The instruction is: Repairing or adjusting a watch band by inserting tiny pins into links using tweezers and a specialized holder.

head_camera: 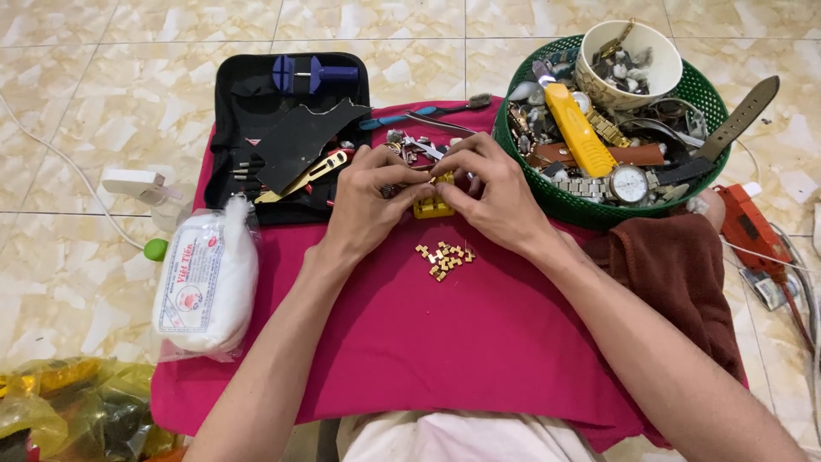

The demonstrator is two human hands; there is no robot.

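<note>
My left hand [363, 205] and my right hand [492, 192] meet over a magenta cloth [445, 342]. Their fingertips pinch a small metal watch-band piece held on a little yellow block [432, 205]. The piece itself is mostly hidden by my fingers. Just in front of the hands lies a small heap of gold band links [445, 258] on the cloth. Behind my fingers sit a few loose silvery parts [410, 145].
An open black tool case [286, 137] with a blue tool lies at the back left. A green basket [616, 128] of watches, straps, a yellow tool and a white bowl stands at the back right. A white cotton bag [205, 278] lies left, a brown towel [676, 274] right.
</note>
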